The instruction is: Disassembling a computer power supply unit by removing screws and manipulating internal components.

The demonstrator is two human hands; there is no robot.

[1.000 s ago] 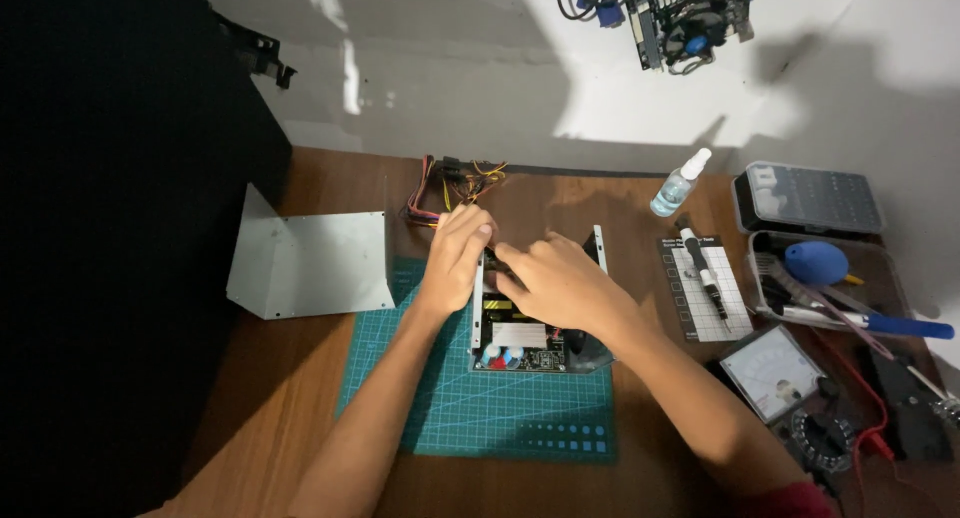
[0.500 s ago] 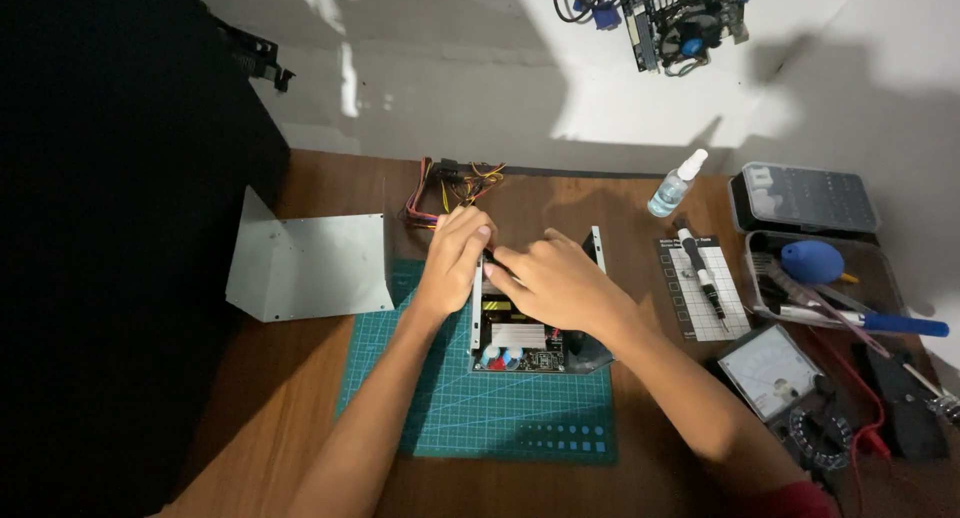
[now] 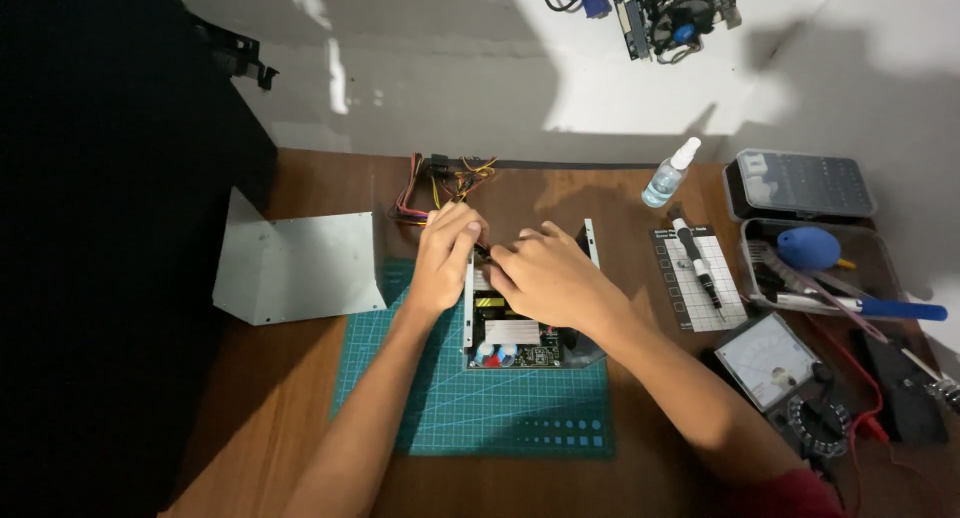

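- Both forearms bare, no watch/rings/gloves seen.
- left hand (image 3: 443,261) + right hand (image 3: 548,280) uncovered.
- Red sleeve edge on right arm, btm-right corner.

Brown wooden desk (image 3: 300,398) against a white wall (image 3: 450,68) with hard-edged shadows.

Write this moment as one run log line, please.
left hand: on open power supply | right hand: on it | base: green mat
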